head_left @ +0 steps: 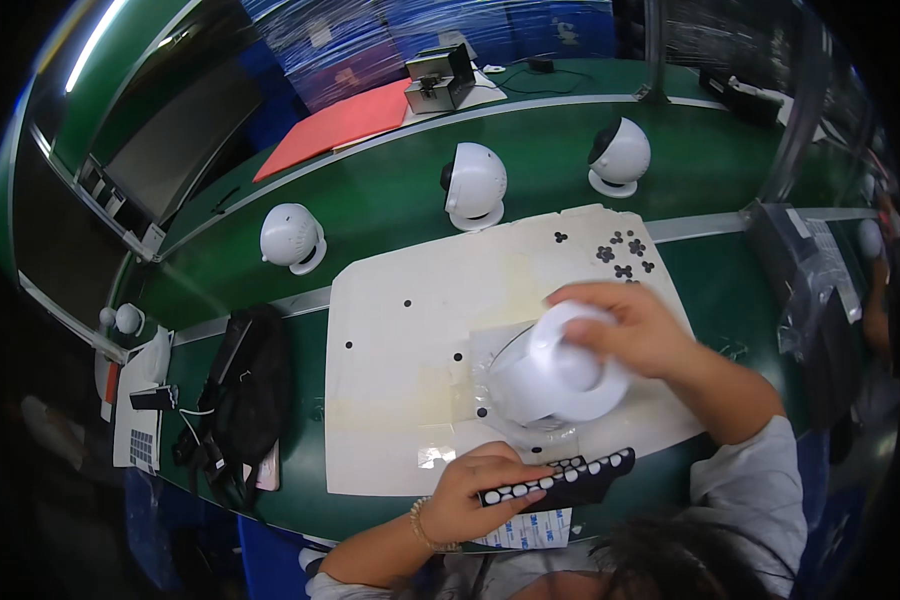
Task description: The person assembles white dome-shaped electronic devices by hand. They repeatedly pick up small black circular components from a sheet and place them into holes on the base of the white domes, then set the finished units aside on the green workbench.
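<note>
My right hand (635, 325) closes on the round base of a white ball-shaped device (518, 385), which is tipped over so the base faces up; it is blurred by motion. Under it lies a clear plastic sheet (485, 350) on a cream board (390, 400). Lower down, my left hand (482, 492) grips a black strip of pads (585, 480) with rows of white round spots. Several small black dots, one of them a round pad (407, 303), are scattered over the board. Beneath the strip shows a white-and-blue printed backing paper (525, 530).
Three similar white devices stand along the green ledge, one in the middle (477, 185). Clusters of black flower-shaped pieces (606, 254) lie at the board's far right. A black bag (245, 390) sits on the left, a plastic-wrapped dark box (795, 260) on the right.
</note>
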The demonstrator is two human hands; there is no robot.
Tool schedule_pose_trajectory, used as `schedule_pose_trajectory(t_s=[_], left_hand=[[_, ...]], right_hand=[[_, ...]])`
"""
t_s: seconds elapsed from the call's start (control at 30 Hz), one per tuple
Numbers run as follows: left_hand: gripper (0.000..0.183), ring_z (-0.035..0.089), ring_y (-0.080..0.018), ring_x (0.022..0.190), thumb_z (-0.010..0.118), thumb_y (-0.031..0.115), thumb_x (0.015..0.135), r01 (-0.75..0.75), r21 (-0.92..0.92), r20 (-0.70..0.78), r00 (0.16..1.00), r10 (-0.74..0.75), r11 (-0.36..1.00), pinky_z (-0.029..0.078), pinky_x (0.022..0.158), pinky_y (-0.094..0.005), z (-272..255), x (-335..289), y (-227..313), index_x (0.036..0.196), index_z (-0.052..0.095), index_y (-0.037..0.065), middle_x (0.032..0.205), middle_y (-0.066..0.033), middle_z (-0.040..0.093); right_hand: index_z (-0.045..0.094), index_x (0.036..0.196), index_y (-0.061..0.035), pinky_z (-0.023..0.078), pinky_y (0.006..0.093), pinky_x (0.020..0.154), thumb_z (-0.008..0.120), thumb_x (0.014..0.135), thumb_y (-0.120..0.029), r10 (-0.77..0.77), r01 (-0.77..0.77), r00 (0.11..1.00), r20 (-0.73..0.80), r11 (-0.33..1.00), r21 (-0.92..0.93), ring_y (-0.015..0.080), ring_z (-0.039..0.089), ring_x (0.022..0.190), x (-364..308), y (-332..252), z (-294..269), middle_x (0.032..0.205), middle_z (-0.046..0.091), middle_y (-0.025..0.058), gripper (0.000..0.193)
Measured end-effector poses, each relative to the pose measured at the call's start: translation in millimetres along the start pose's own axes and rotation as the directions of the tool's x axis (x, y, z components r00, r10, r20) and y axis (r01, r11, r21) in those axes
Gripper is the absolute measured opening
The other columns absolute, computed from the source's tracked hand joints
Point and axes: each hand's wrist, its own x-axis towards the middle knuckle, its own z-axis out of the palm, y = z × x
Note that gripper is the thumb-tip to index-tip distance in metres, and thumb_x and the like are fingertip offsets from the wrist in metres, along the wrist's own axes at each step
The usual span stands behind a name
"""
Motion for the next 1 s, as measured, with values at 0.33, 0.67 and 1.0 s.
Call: schedule_pose_trajectory(t_s=[0.33,0.67,1.0], left_hand=[[0.018,0.054,-0.0154,0.067,0.067,-0.004,0.069,0.062,-0.177,-0.281,0.953,-0.111,0.982,0.042,0.060,-0.0242,-1,-17,-2,0.086,0.063,-0.003,0.073,-0.0091,0.058],[0.029,0.056,-0.0182,0.069,0.065,-0.011,0.061,-0.152,0.123,-0.246,0.953,0.178,0.981,0.043,0.062,-0.0251,-6,-16,-4,0.088,0.064,-0.001,0.081,-0.0110,0.064],[0.022,0.055,-0.0183,0.067,0.065,-0.012,0.063,-0.042,-0.019,-0.349,0.937,0.032,0.999,0.044,0.061,-0.0269,-7,-21,-5,0.083,0.064,-0.002,0.077,-0.0114,0.061]], right_hand=[[0.046,0.118,-0.0060,0.034,0.0363,0.089,0.070,0.071,-0.028,-0.486,0.498,0.867,0.114,0.829,-0.254,0.0266,0.049,0.099,-56,-4,12,0.102,0.055,0.0096,0.057],[0.057,0.098,-0.0099,0.043,0.0340,0.071,0.065,0.073,-0.009,-0.407,0.444,0.894,0.188,0.859,-0.255,0.0218,0.057,0.080,-67,-11,29,0.085,0.060,0.0039,0.027],[0.061,0.093,-0.0108,0.047,0.0308,0.069,0.066,0.068,-0.013,-0.501,0.510,0.859,0.102,0.824,-0.248,0.0196,0.059,0.084,-59,-11,12,0.092,0.061,0.0022,0.026]])
